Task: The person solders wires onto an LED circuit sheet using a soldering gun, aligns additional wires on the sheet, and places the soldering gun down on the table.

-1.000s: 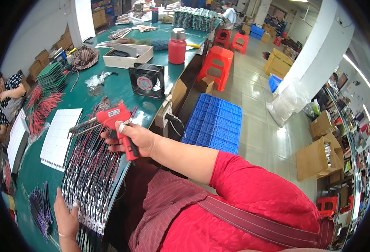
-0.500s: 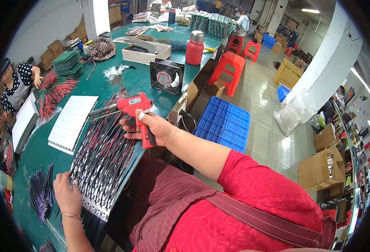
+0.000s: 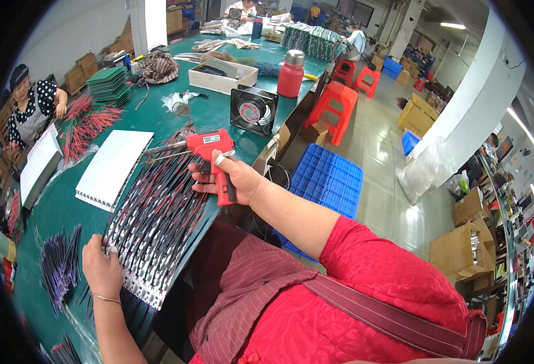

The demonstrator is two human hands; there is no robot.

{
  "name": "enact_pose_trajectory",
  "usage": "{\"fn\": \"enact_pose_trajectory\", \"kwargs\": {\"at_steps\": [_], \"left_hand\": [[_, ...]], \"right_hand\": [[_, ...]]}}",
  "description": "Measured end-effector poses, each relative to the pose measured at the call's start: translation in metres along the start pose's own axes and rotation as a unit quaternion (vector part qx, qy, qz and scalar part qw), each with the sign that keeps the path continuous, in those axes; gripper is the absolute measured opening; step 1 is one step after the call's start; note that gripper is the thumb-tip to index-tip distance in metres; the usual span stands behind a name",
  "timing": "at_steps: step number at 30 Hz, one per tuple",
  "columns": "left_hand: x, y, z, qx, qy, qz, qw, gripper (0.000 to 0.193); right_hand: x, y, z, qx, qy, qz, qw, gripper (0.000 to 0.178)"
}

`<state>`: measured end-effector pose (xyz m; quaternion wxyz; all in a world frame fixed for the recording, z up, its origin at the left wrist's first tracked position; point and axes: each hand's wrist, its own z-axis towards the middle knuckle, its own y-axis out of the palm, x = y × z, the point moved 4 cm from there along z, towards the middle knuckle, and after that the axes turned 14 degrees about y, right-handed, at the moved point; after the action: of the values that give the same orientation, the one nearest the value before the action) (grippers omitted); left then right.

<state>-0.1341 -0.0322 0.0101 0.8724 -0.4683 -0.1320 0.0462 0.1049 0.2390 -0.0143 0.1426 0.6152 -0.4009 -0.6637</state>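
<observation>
My right hand is wrapped round the handle of a red soldering gun. Its long metal tip points left, over the far end of a sheet of small white boards covered with black and red wires. My left hand rests at the left edge of that wired sheet, thumb and fingers drawn together; what they pinch is too small to make out. Beyond it lies a stack of white board panels. Left of my left hand is a bundle of purple and black wires.
A black fan, red bottle and white box stand farther up the green table. Red stools and a blue crate are right of it. Across the table a person sits near red wires.
The whole view has shifted slightly, so the table and both hands appear farther right and a little higher. Both hands keep nearly the same places over the wired sheet.
</observation>
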Motion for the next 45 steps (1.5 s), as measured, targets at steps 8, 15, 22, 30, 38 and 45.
{"fn": "enact_pose_trajectory", "kwargs": {"at_steps": [8,15,22,30,38,45], "left_hand": [[0.006,-0.001,0.001,0.014,0.043,-0.016,0.999,0.018],[0.001,0.008,0.0,0.013,0.081,-0.033,0.996,0.021],[0.001,0.004,0.001,0.005,0.058,-0.098,0.993,0.021],[0.036,-0.011,0.003,-0.002,0.155,-0.053,0.987,0.026],[0.026,-0.001,-0.001,-0.02,0.101,-0.114,0.988,0.026],[0.026,-0.001,-0.003,-0.002,0.145,-0.091,0.985,0.027]], "right_hand": [[-0.001,0.0,0.0,-0.009,-0.009,-0.032,0.999,0.055],[0.001,0.001,0.001,0.004,-0.004,-0.004,1.0,0.041],[0.0,0.001,0.001,0.007,-0.003,-0.006,1.0,0.04],[0.0,0.002,0.001,0.016,-0.003,-0.006,1.0,0.038],[0.0,-0.001,0.002,-0.001,-0.005,-0.035,0.999,0.051],[0.0,0.002,0.001,0.011,-0.006,-0.009,1.0,0.039]]}}
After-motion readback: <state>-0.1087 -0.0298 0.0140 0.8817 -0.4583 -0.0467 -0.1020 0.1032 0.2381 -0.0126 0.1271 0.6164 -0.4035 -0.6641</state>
